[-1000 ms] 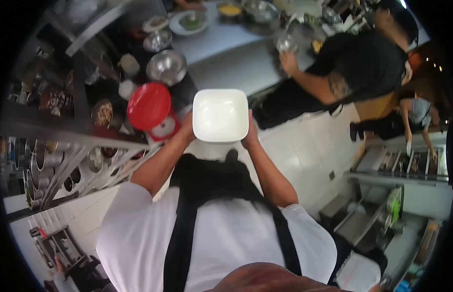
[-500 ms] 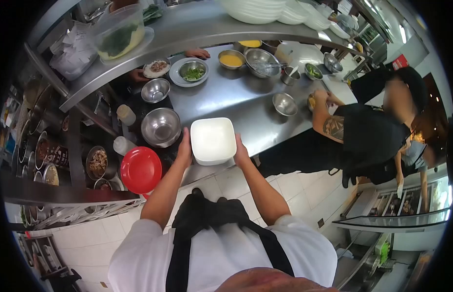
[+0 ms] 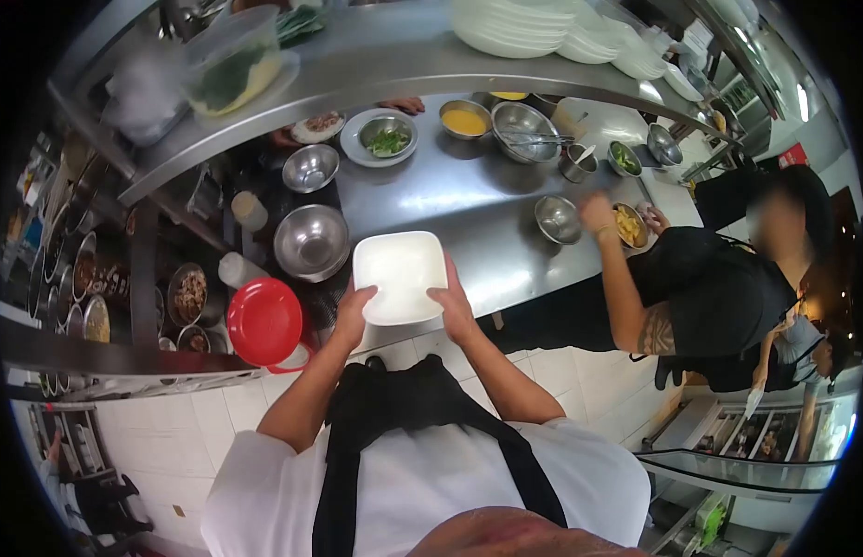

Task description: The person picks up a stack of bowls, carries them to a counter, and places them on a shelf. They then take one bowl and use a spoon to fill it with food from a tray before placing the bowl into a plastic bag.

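A white square dish (image 3: 400, 274) with rounded corners is held between my two hands in front of my apron, close to the counter's near edge. My left hand (image 3: 354, 314) grips its left side, the thumb lying over the rim onto the inner face. On the opposite side my right hand (image 3: 455, 302) holds it the same way, thumb over the near right rim. The fingers of both hands are largely hidden behind the dish. Nothing shows inside the dish. A large steel bowl (image 3: 312, 242) and a red plate (image 3: 264, 321) lie left of my hands.
On the steel counter (image 3: 422, 200) are small steel bowls (image 3: 559, 220), a plate with a bowl of greens (image 3: 388, 139) and yellow liquid (image 3: 465, 122). At right, a co-worker (image 3: 728, 288) handles a bowl of yellow food (image 3: 629, 226). Overhead, a shelf (image 3: 376, 79) carries stacked white plates (image 3: 515, 26).
The dish has tilted so its inner face shows more, and my thumbs have come over its rim. The co-worker's arm has lifted beside the yellow food. My view has shifted slightly.
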Motion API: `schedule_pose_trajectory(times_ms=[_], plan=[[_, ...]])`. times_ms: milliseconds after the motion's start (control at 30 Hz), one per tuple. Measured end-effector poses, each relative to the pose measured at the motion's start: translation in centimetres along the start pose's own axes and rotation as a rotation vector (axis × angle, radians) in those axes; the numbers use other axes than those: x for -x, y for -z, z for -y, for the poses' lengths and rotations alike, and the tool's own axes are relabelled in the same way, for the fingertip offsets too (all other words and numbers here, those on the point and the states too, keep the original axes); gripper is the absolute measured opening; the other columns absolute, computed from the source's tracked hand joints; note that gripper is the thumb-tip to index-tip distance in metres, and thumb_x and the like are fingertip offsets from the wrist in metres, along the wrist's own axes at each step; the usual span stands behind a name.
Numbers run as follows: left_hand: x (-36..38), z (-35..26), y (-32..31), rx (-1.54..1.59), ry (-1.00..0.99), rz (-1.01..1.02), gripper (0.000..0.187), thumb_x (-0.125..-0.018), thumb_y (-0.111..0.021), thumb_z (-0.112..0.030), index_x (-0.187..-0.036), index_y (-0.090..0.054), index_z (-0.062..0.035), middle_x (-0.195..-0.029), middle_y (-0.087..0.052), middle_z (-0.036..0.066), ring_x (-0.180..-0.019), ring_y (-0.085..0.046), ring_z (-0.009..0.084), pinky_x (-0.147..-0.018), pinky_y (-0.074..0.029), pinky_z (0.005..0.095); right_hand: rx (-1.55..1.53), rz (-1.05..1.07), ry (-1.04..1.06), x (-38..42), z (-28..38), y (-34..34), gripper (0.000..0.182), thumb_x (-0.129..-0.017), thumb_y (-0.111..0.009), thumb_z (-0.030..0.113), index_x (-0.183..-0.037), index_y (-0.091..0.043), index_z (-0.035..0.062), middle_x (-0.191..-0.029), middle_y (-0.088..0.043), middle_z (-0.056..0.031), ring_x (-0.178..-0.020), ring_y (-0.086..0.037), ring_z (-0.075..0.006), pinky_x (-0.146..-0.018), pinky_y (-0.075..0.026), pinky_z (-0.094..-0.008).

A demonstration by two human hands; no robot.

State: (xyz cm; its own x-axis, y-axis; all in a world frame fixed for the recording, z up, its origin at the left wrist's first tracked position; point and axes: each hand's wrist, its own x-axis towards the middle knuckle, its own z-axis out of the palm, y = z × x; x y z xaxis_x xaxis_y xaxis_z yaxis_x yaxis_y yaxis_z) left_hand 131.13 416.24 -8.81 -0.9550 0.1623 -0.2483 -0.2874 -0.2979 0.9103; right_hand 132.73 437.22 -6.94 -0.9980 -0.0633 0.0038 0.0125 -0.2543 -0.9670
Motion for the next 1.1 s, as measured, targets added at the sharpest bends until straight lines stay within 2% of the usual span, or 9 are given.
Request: schedule_pose_trajectory(times_ms=[267,467,500,567,600,733,833,967,1100], plan=[[3.9,-6.8,-3.4,0.173,-0.141,0.026,0.065,-0.083,-0.049,-0.013,-0.145,-0.033,-0.0001,-0.131,-0.051,0.013,-0.119,-0.051,0.022,-0.101,-0.039,0.0319,-0.008,0.113,0.196,0.7,8.1,-1.8,0.09,-0.074,-0.051,0.011,-0.152,-0.008,-0.0033,-0.155,-0.024,-0.0186,-0.144,-0.022,-0.0268,-0.116,-0.016,-0.0331],[4.6,-21.1,-10.0,-0.079,-0.635,0.002,0.054,-0.089,-0.049,-0.011,-0.139,-0.039,0.007,-0.131,-0.052,0.015,-0.116,-0.052,0.0204,-0.1,-0.04,0.0292,0.023,0.134,0.516,-4.0,21.9,-3.8,0.082,-0.076,-0.055,0.015,-0.149,-0.023,-0.0051,-0.151,-0.033,-0.0204,-0.141,-0.03,-0.0278,-0.115,-0.021,-0.0346],[2.5,-22.8,-10.4,-0.102,-0.795,-0.052,0.047,-0.09,-0.051,-0.013,-0.132,-0.047,0.0074,-0.127,-0.055,0.014,-0.112,-0.055,0.0217,-0.099,-0.042,0.0294,0.403,0.059,0.845,-7.1,22.8,-2.8,0.071,-0.08,-0.055,0.014,-0.143,-0.032,-0.0051,-0.144,-0.041,-0.0203,-0.136,-0.037,-0.0276,-0.112,-0.026,-0.034],[-0.4,-27.8,-12.8,0.177,-0.74,-0.084,0.035,-0.093,-0.055,-0.019,-0.119,-0.058,0.0045,-0.114,-0.062,0.013,-0.105,-0.061,0.0219,-0.092,-0.048,0.0351,0.21,0.115,0.796,-10.7,26.6,-3.8,0.047,-0.088,-0.054,0.017,-0.13,-0.047,-0.0032,-0.129,-0.054,-0.0165,-0.125,-0.048,-0.0249,-0.106,-0.035,-0.0341],[-1.7,-30.1,-13.2,0.158,-0.746,-0.009,0.037,-0.094,-0.057,-0.023,-0.119,-0.058,0.0041,-0.117,-0.063,0.013,-0.106,-0.061,0.0228,-0.093,-0.047,0.0361,-0.349,0.236,0.402,-11.4,29.6,-6.1,0.035,-0.094,-0.054,0.021,-0.121,-0.054,-0.0014,-0.121,-0.059,-0.0128,-0.12,-0.053,-0.0224,-0.102,-0.04,-0.0348],[-4.9,-35.4,-14.7,0.268,-0.589,0.079,0.041,-0.097,-0.055,-0.029,-0.123,-0.056,0.0028,-0.124,-0.061,0.012,-0.115,-0.057,0.0232,-0.1,-0.042,0.0374,-0.412,0.363,0.327,-19.9,31.2,-6.2,0.049,-0.095,-0.055,0.032,-0.129,-0.052,-0.0043,-0.131,-0.057,-0.0148,-0.12,-0.054,-0.025,-0.106,-0.037,-0.035],[-6.5,-36.1,-14.7,0.245,-0.648,0.057,0.044,-0.098,-0.056,-0.032,-0.125,-0.055,0.0018,-0.127,-0.06,0.01,-0.117,-0.056,0.0222,-0.103,-0.04,0.0365,-0.271,0.275,0.516,-20.3,31.2,-6.7,0.056,-0.096,-0.054,0.038,-0.131,-0.05,-0.0042,-0.135,-0.054,-0.0161,-0.125,-0.049,-0.0231,-0.109,-0.033,-0.0361],[-10.3,-35.6,-13.6,0.095,-0.758,-0.051,0.051,-0.097,-0.056,-0.037,-0.13,-0.052,0.0011,-0.128,-0.058,0.01,-0.118,-0.054,0.0208,-0.103,-0.038,0.0345,-0.067,0.166,0.65,-19.5,29.1,-5.6,0.042,-0.093,-0.059,0.022,-0.124,-0.054,-0.0056,-0.113,-0.062,-0.0118,-0.099,-0.056,-0.0153,-0.083,-0.047,-0.0303],[-10.8,-34.5,-12.3,0.123,-0.699,-0.107,0.052,-0.097,-0.057,-0.035,-0.133,-0.048,0.0016,-0.135,-0.053,0.01,-0.123,-0.051,0.0207,-0.106,-0.036,0.0357,0.081,-0.033,0.658,-13.7,27.3,-3.5,0.04,-0.092,-0.06,0.016,-0.126,-0.054,-0.0036,-0.116,-0.062,-0.0106,-0.099,-0.058,-0.0151,-0.084,-0.048,-0.0283]])
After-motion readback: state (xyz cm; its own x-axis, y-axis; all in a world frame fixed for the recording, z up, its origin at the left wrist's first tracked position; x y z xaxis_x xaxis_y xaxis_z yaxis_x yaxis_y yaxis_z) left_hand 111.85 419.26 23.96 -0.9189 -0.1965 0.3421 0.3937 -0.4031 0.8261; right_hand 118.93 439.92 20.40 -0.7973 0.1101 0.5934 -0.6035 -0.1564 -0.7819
